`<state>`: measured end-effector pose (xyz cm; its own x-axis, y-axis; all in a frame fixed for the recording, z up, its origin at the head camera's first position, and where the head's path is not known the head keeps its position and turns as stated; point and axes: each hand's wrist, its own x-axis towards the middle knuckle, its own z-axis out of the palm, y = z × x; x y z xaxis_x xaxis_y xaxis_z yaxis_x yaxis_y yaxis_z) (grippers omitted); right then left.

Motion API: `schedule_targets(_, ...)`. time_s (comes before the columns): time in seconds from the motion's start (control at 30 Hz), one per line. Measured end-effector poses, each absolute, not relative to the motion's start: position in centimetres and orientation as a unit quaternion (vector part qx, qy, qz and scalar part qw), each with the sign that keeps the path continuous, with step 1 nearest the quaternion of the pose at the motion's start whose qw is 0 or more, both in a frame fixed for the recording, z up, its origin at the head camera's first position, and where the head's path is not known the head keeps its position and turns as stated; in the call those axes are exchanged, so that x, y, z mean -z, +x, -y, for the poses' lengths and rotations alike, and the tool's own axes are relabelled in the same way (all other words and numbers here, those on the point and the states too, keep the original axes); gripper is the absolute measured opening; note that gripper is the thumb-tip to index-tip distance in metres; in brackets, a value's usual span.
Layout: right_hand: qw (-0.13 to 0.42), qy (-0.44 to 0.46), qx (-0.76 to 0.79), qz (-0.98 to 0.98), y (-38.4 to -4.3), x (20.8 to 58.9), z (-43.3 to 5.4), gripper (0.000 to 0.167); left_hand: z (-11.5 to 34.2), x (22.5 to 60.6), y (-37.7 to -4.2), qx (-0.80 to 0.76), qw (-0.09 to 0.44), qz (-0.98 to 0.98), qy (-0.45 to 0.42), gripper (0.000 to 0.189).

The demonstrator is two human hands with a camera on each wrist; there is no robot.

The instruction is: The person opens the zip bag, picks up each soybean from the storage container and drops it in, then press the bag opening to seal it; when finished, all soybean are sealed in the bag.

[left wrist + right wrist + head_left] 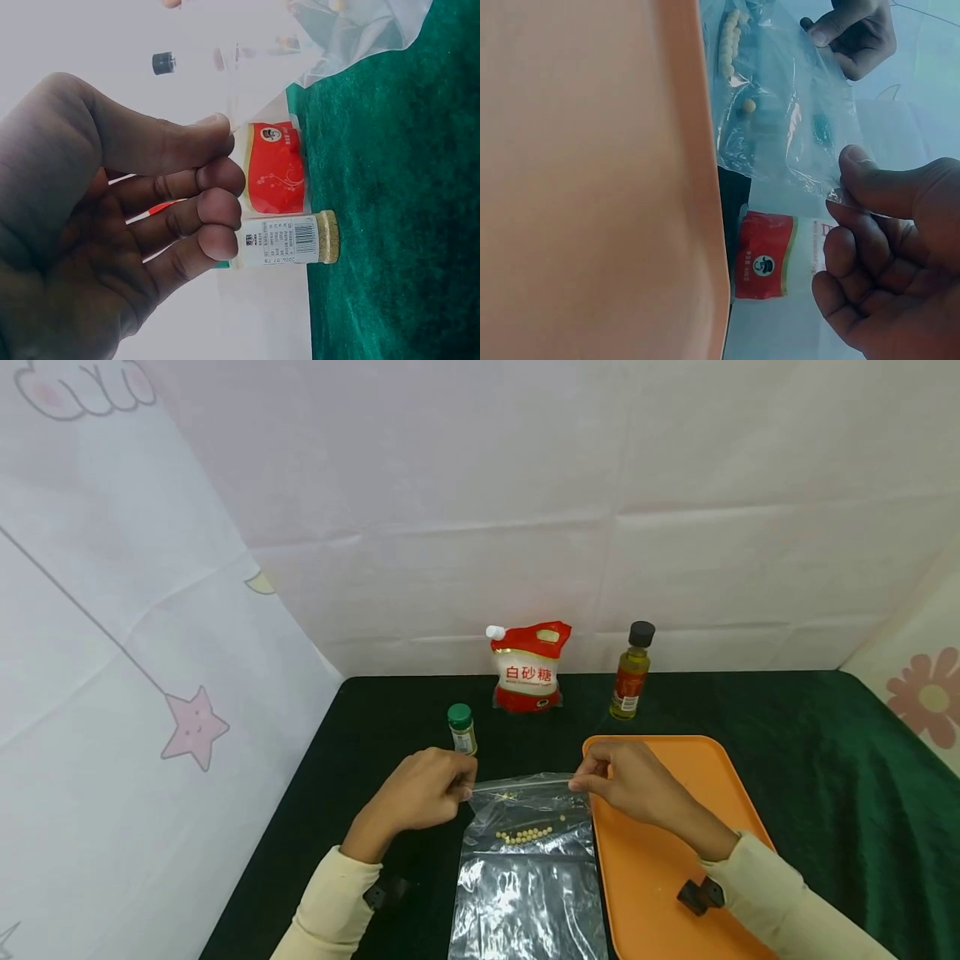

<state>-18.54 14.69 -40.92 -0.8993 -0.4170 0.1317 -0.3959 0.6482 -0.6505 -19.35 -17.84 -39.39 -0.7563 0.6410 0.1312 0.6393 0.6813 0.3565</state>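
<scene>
A clear zip bag (528,868) lies on the dark green cloth with its top end lifted. Several small round yellowish balls (523,836) are gathered inside, below the zip. My left hand (429,789) pinches the bag's upper left corner between thumb and forefinger; the left wrist view shows the other fingers loosely bent. At the upper right corner, my right hand (637,781) pinches the bag's edge the same way, above the orange tray. In the right wrist view the bag (780,112) stretches between both hands, with the balls (730,45) seen through the plastic.
Just beyond my left hand stands a green-capped jar (462,731). A red and white sugar pouch (527,668) and a black-capped bottle (632,672) stand at the back, by the white curtain. The orange tray (675,752) lies under my right forearm.
</scene>
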Motion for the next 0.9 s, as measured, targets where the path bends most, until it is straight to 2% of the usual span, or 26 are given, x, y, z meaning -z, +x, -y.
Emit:
schedule_targets(0.2,0.014,-0.234,0.349,-0.907,-18.8,41.0,-14.9,0.01,17.9,39.1,-19.4,-0.2,0.012,-0.915,0.349,0.021)
schedule_targets(0.57,0.014,-0.27,0.347,-0.898,-19.5,41.5,-15.4,0.008,18.2,39.5,-19.7,-0.229,0.072,-0.919,0.312,0.007)
schedule_targets(0.77,0.022,-0.263,0.347,-0.9,-20.4,42.4,-15.2,0.007,18.3,40.2,-20.2,-0.26,0.08,-0.913,0.305,0.003)
schedule_targets(0.9,0.032,-0.247,0.347,-0.904,-21.3,43.3,-14.9,0.006,18.3,41.2,-20.6,-0.274,0.08,-0.913,0.292,0.007)
